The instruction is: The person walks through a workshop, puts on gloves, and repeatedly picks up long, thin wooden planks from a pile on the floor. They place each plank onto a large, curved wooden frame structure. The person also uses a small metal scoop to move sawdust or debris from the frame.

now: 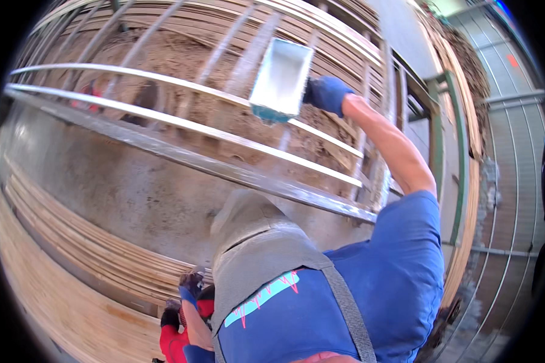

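Near the top centre we see a pale rectangular tray (pixel 281 77) with a teal rim, tilted over the metal rails (pixel 181 124) — our blue-gloved right hand (pixel 326 94) grips its right edge. Our left hand (pixel 191 287), lower centre, is gloved — whether its fingers are clenched we cannot tell.

Glove on right hand (pixel 325 92): blue.
Tray (pixel 281 78): pale white-blue inside, teal lower edge.
Shirt (pixel 399 260): blue, with teal and pink zigzag print.
Apron (pixel 257 254): grey.
Metal rails (pixel 181 124): silver-grey.
Wood boards (pixel 54 272): tan, striped.
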The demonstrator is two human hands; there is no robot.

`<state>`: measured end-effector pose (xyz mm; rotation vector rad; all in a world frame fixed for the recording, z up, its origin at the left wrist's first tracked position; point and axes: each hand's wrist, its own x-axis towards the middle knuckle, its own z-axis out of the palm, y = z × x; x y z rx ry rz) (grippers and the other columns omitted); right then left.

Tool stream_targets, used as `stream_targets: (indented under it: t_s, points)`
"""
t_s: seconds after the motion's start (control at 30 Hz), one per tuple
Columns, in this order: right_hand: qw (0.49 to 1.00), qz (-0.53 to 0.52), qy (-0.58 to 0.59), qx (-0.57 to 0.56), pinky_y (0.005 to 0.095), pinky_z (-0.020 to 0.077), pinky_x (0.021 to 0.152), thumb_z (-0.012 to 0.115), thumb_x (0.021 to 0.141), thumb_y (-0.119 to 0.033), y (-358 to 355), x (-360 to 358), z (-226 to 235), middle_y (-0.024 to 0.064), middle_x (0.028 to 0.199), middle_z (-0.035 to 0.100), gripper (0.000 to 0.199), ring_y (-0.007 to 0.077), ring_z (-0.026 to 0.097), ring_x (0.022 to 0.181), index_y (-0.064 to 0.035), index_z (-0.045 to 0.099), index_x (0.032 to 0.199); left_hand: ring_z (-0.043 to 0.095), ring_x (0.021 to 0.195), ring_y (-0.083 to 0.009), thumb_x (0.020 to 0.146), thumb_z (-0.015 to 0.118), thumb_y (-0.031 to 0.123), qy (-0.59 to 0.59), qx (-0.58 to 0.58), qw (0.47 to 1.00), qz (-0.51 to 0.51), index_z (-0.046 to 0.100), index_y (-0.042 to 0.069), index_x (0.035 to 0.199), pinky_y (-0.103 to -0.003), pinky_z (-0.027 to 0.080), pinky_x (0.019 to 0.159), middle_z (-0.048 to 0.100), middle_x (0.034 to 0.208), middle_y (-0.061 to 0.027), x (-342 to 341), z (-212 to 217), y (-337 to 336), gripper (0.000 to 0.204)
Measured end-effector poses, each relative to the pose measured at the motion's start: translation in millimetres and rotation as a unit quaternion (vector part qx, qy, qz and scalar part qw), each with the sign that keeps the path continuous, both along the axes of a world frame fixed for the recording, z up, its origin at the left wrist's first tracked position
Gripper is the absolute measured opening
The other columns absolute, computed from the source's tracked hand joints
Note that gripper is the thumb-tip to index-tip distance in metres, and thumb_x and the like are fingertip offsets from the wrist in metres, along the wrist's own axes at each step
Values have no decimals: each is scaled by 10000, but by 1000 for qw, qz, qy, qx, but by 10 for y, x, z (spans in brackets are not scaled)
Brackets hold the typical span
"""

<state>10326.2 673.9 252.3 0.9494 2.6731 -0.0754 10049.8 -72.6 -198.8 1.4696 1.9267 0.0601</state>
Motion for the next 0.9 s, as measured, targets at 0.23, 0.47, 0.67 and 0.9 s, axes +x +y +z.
stream_targets:
  t_s: [0.23,0.47,0.67,0.9]
  points:
    - [999,-15,-20,41,468,519,629,548,886,-355,-182,1778,-14,207,773,660,333,385,647,720,-35,637,865,604,720,-182,937,535,303,-270,104,761,580,639,15,906,-326,478,641,666,798,-73,1336,1133,1163,308]
    - [999,-18,27,18,457,526,584,592,869,-340,-346,3492,-72,204,708,641,304,388,641,647,-37,611,864,661,797,-187,923,606,201,-382,81,751,532,643,6,1076,-317,545,693,693,920,-128,2649,1327,1886,251]
    - [996,-84,34,6,475,515,647,630,825,-344,-410,4307,-135,217,767,647,295,394,642,730,-57,644,891,648,768,-183,896,628,282,-351,-19,760,547,652,38,1060,-297,509,622,692,871,-94,3511,1207,1651,295]
    - [989,-26,146,-26,450,517,729,625,819,-223,-200,4181,-385,210,907,662,225,382,638,865,-55,657,965,644,818,-211,918,568,289,-413,-84,622,660,576,39,1165,-346,505,652,672,1042,-144,3632,948,823,351]
